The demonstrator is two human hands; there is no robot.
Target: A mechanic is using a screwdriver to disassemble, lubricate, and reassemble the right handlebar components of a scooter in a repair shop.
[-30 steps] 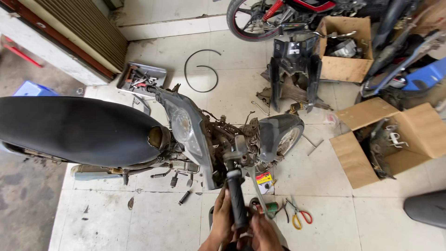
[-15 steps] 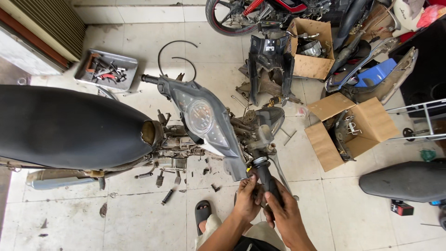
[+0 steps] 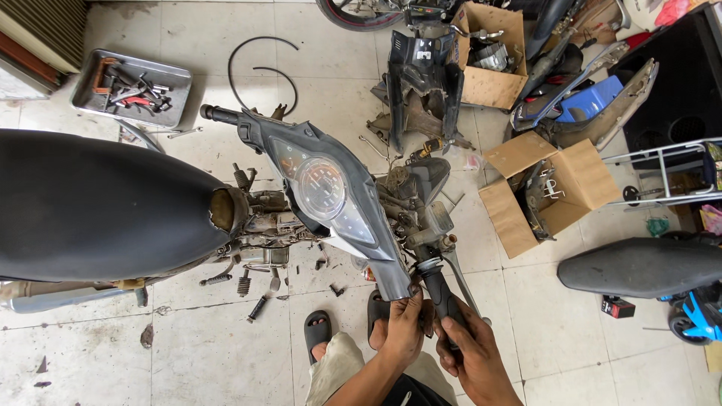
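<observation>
Black handle [image 3: 444,297] sits inside the right hand [image 3: 470,361], held tight; the left hand [image 3: 402,331] pinches the grey cover [image 3: 383,263] beside it.

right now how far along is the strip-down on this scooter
Done: black body panels lie off on the tiled floor, and the frame is bare below the grey handlebar cover. In hand: the left hand and right hand grip the black rubber handlebar grip. Left: that cover and the black seat remain mounted.

black seat [image 3: 90,207], grey handlebar cover [image 3: 331,199], brown boxes [image 3: 560,188]
</observation>
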